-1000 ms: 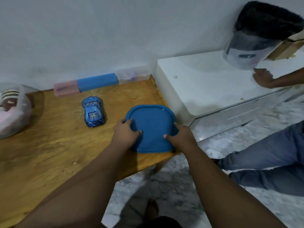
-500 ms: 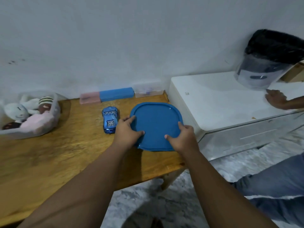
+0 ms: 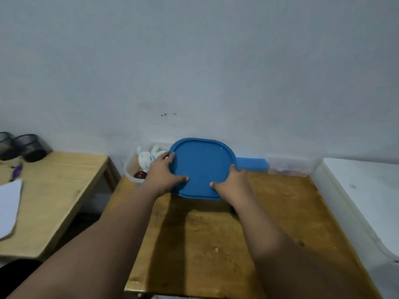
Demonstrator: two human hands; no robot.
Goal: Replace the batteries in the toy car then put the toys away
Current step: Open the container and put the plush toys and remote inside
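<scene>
Wooden table (image 3: 280, 223) against plain wall, white cabinet (image 3: 362, 190) on right. Got both hands on blue lid (image 3: 203, 167): left hand (image 3: 164, 175) grips left edge, right hand (image 3: 232, 183) grips right edge, thumbs on top. Lid tilted, held over back of table, left edge in front of clear bin (image 3: 131, 167) with white plush (image 3: 145, 159) inside. Blue box (image 3: 251, 164) by wall behind lid. Second table (image 3: 54, 190) off left, mesh cups (image 3: 30, 147) on it.

Blue lid (image 3: 201, 167), white plush toy (image 3: 145, 159), brown wooden table (image 3: 269, 212), black mesh cups (image 3: 30, 147).
</scene>
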